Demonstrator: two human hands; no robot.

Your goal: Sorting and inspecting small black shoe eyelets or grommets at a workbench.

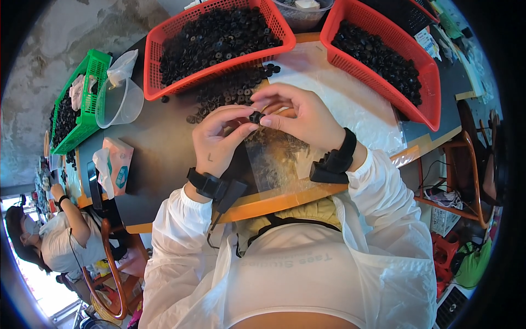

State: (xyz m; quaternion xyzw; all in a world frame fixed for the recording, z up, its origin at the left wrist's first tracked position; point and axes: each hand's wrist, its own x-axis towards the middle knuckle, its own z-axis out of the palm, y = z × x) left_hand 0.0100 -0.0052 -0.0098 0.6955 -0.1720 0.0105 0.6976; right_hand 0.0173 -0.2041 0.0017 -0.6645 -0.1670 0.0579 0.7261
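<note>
A small round black part is pinched between my two hands above the middle of the table. My left hand grips its left side with thumb and fingertips. From the other side my right hand holds it the same way, its other fingers curled loosely. Just beyond my hands lies a loose heap of black discs, some with a hole in the centre. Below them, on a clear plastic sheet, are many small brownish pieces, too small to name.
Two red baskets full of black parts stand at the far side. At left are a green basket, a clear plastic tub and a tissue pack. A white plastic sheet covers the right. A masked person sits at far left.
</note>
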